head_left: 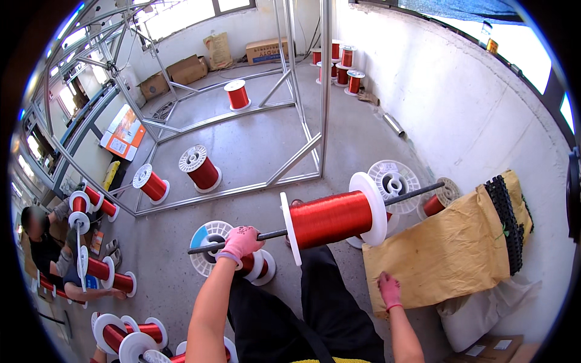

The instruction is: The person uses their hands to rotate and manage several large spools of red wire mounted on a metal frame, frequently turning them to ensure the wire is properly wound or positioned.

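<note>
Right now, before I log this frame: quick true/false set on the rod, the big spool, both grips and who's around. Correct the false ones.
1. The left grip is closed around the dark rod. True.
2. The right grip also holds the rod. False: it is off the rod, in front of the tan sack in this view; whether they touch, I can't tell.
3. The rod passes through the big red-wound spool. True.
4. The left grip is ungloved. False: a pink glove covers it.
5. Another person is on the left side of the picture. True.
</note>
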A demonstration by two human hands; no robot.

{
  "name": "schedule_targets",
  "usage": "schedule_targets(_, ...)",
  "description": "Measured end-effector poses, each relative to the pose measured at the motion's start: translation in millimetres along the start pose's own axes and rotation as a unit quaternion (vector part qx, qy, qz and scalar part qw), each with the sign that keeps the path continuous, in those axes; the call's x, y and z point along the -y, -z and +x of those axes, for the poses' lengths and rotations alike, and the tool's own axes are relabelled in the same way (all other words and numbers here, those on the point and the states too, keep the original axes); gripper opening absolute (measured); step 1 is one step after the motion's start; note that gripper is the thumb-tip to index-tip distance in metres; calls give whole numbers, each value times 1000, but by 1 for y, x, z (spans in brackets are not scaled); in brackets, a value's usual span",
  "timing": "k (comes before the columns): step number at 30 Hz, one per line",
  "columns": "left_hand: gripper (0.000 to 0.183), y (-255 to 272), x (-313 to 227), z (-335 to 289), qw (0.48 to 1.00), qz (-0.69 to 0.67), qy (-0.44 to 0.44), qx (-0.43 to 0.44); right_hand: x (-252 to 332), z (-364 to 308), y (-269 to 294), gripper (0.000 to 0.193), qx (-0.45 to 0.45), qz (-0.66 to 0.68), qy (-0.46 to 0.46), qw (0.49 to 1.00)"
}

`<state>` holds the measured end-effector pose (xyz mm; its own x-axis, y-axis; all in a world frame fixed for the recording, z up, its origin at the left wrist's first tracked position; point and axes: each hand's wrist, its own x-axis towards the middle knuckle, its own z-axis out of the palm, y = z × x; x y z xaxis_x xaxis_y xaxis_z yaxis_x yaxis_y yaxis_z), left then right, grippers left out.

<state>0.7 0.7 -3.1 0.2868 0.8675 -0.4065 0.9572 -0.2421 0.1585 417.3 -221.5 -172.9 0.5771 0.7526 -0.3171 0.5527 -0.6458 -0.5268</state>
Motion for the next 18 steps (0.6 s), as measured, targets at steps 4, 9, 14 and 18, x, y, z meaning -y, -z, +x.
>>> schedule_targets(4, 32, -2, 5, 2, 1000, -11, -5, 0, 120, 8, 86, 34, -167, 367, 133, 905)
schedule_targets(9, 30, -2, 5, 0, 1000, 5, 1, -11, 279, 47, 157, 44, -212, 315, 325, 866)
schedule_targets(14, 30, 0, 3, 3, 1000, -1, -26, -12, 319, 78, 127, 60, -60, -126, 219, 966)
schedule_targets(18, 29, 1, 6, 1, 1000, -9, -21, -22, 317, 67, 131, 56, -10, -41, 180, 983)
